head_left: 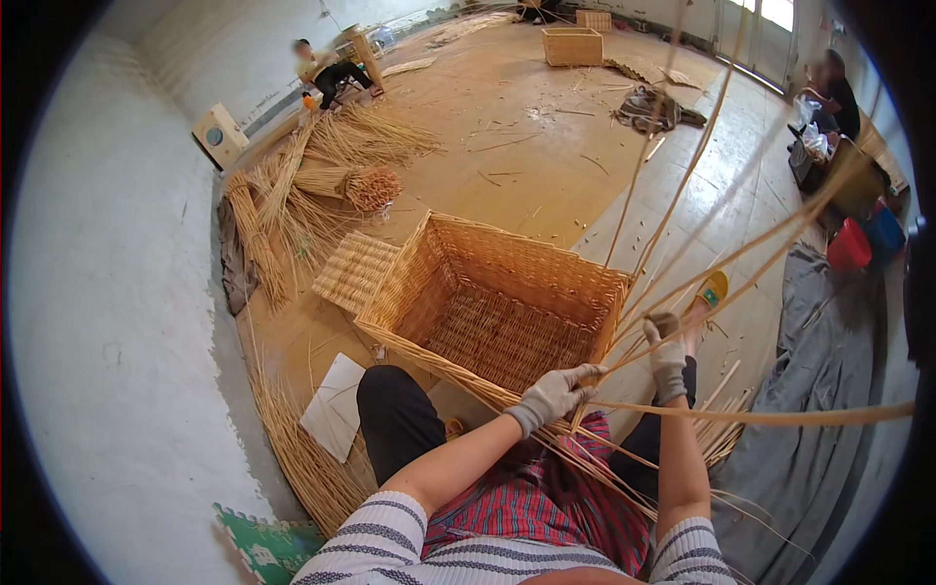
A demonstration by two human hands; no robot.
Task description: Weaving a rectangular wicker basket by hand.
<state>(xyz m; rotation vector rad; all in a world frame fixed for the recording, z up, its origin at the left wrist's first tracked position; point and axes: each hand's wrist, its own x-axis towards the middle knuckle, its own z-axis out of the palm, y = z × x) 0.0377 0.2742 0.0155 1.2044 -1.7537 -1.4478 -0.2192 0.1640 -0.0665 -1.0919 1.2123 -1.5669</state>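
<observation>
A rectangular wicker basket (502,336) sits tilted before me, with long loose strands (765,414) rising and fanning out from its right side. My left hand (556,395), in a pale glove, grips strands at the near right corner of the rim. A little higher and to the right, my gloved right hand (665,356) is closed on a long strand. A woven square panel (346,268) lies beside the basket at the left. My legs are either side of the basket's near end, over a red striped cloth (497,497).
Cane bundles (283,214) and a white board (331,405) lie at left, near the wall. A seated person (331,73) works at the back left, another (834,97) sits at the right. A grey sheet (780,409) and red bucket (846,244) are at right, another basket (575,47) behind.
</observation>
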